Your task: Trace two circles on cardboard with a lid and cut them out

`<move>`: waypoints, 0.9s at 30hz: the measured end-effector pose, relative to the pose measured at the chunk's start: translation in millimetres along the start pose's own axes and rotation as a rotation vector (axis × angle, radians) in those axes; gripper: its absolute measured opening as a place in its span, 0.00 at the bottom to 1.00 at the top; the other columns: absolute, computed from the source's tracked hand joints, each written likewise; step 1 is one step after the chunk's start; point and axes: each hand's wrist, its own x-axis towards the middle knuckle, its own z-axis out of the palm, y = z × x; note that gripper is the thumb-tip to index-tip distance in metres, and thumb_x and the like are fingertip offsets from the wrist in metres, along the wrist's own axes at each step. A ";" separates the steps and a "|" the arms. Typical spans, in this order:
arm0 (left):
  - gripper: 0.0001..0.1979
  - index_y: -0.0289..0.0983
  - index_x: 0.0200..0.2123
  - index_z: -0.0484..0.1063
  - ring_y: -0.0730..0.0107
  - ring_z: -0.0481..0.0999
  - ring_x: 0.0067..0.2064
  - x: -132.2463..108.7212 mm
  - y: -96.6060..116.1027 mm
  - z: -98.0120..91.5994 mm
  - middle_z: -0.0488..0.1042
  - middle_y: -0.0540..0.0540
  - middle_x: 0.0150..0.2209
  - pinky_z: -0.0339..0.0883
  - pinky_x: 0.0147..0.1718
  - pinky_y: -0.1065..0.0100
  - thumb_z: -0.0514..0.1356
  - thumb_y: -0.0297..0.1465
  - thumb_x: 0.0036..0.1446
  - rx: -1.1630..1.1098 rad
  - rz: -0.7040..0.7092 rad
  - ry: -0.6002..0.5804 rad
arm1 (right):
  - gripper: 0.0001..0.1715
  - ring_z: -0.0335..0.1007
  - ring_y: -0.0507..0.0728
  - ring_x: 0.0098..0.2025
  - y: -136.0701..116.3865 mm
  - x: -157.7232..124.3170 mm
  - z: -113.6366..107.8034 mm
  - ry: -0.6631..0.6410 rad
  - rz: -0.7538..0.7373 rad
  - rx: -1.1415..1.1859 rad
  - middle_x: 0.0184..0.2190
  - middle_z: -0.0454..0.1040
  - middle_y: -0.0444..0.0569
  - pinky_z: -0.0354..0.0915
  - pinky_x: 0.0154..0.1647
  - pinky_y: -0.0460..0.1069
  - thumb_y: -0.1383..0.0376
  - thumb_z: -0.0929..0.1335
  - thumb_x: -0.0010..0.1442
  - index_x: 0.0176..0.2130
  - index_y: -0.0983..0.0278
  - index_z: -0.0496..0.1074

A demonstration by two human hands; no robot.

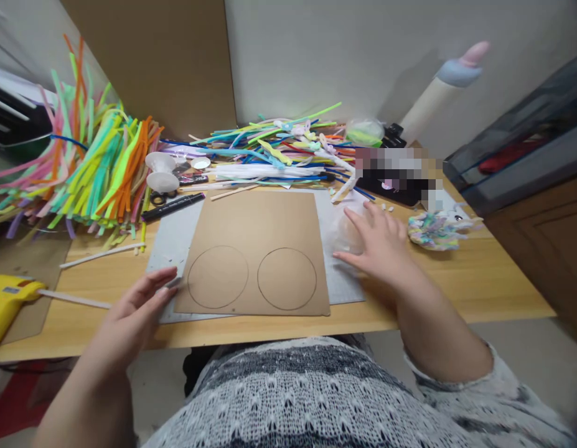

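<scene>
A square brown cardboard sheet (255,224) with two drawn circles (287,279) lies on a flat grey mat (171,239). The left hand (141,302) is beside it, grip apart. The right hand (384,239) is at a round see-through thing (348,229); I can't tell if its grip holds it. The long black marker's (173,207) writing is too blurry to read.

The left hand (145,300) is beside the cardboard (255,224) (two circles (287,279) drawn nearer), the right hand (382,242) curves around a blurred translucent object (345,231); colourful fuzzy stems (269,146) lie far.
</scene>
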 end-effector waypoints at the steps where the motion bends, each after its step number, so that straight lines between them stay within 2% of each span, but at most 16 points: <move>1: 0.21 0.46 0.44 0.71 0.50 0.62 0.59 -2.4 3.0 -0.9 0.68 0.47 0.53 0.49 0.61 0.50 0.65 0.44 0.45 -0.063 -0.046 -0.016 | 0.46 0.45 0.77 0.61 0.5 -2.3 4.2 -0.003 0.008 -0.046 0.63 0.47 0.58 0.42 0.56 0.73 0.47 0.70 0.47 0.61 0.57 0.55; 3: 0.19 0.46 0.41 0.74 0.50 0.61 0.59 -6.3 9.6 -0.3 0.70 0.47 0.52 0.50 0.61 0.52 0.66 0.43 0.44 -0.140 -0.080 -0.024 | 0.42 0.44 0.76 0.61 -3.9 -8.1 12.8 -0.010 -0.007 -0.093 0.63 0.49 0.57 0.39 0.56 0.73 0.47 0.68 0.49 0.59 0.56 0.58; 6: 0.16 0.46 0.38 0.76 0.49 0.62 0.59 -8.3 16.5 1.9 0.73 0.47 0.49 0.52 0.61 0.53 0.66 0.42 0.44 -0.180 -0.062 -0.004 | 0.39 0.43 0.74 0.62 -13.4 -14.6 21.5 -0.011 -0.015 -0.094 0.63 0.49 0.56 0.41 0.57 0.71 0.47 0.66 0.51 0.59 0.55 0.58; 10: 0.11 0.49 0.38 0.76 0.51 0.61 0.60 -4.7 19.8 -1.3 0.74 0.51 0.48 0.53 0.60 0.50 0.62 0.39 0.49 -0.279 -0.103 0.045 | 0.42 0.44 0.73 0.62 -14.3 -16.3 24.2 -0.014 0.001 -0.073 0.63 0.49 0.57 0.44 0.56 0.70 0.46 0.66 0.51 0.61 0.55 0.55; 12: 0.11 0.49 0.38 0.76 0.54 0.60 0.61 -4.5 20.6 -3.7 0.75 0.53 0.48 0.53 0.60 0.54 0.60 0.38 0.50 -0.346 -0.148 0.100 | 0.43 0.45 0.72 0.62 -11.1 -15.8 24.7 -0.018 0.005 -0.065 0.63 0.49 0.57 0.44 0.56 0.70 0.45 0.66 0.51 0.61 0.56 0.54; 14: 0.12 0.49 0.38 0.77 0.54 0.60 0.61 -8.0 20.0 -3.6 0.75 0.52 0.48 0.57 0.59 0.57 0.58 0.39 0.50 -0.394 -0.202 0.099 | 0.45 0.46 0.72 0.62 -8.2 -15.3 26.0 -0.018 0.009 -0.052 0.63 0.50 0.57 0.44 0.56 0.70 0.44 0.66 0.50 0.62 0.55 0.54; 17: 0.17 0.49 0.41 0.76 0.46 0.62 0.59 -20.0 14.7 4.5 0.73 0.51 0.50 0.70 0.49 0.51 0.56 0.44 0.49 -0.426 -0.255 -0.011 | 0.46 0.48 0.71 0.61 -7.1 -15.2 28.9 -0.024 0.021 -0.029 0.63 0.51 0.58 0.46 0.56 0.69 0.43 0.65 0.50 0.62 0.56 0.54; 19: 0.21 0.53 0.46 0.73 0.43 0.64 0.57 -29.9 10.3 14.1 0.72 0.53 0.52 0.74 0.42 0.49 0.59 0.43 0.46 -0.414 -0.238 -0.076 | 0.46 0.49 0.71 0.61 -7.8 -15.3 30.6 -0.034 0.031 -0.010 0.62 0.52 0.58 0.46 0.56 0.68 0.43 0.66 0.50 0.62 0.57 0.54; 21: 0.30 0.58 0.53 0.66 0.43 0.67 0.55 -38.7 8.8 23.1 0.71 0.55 0.52 0.75 0.40 0.49 0.62 0.39 0.44 -0.359 -0.210 -0.102 | 0.46 0.49 0.71 0.61 -7.3 -15.1 30.9 -0.040 0.036 0.015 0.62 0.52 0.58 0.47 0.56 0.68 0.43 0.66 0.50 0.62 0.57 0.54; 24: 0.32 0.56 0.56 0.62 0.44 0.70 0.52 -47.6 14.4 25.8 0.74 0.52 0.49 0.75 0.40 0.50 0.61 0.37 0.45 -0.293 -0.176 -0.051 | 0.47 0.51 0.71 0.60 1.6 -13.9 26.2 -0.014 0.045 0.072 0.62 0.52 0.58 0.49 0.56 0.67 0.44 0.67 0.49 0.62 0.57 0.53; 27: 0.32 0.57 0.57 0.62 0.45 0.67 0.55 -50.6 22.8 11.8 0.75 0.54 0.47 0.73 0.44 0.51 0.59 0.37 0.45 -0.243 -0.092 0.050 | 0.47 0.52 0.69 0.60 24.7 -12.1 14.5 0.100 0.141 0.146 0.61 0.53 0.58 0.52 0.55 0.64 0.45 0.66 0.50 0.62 0.58 0.52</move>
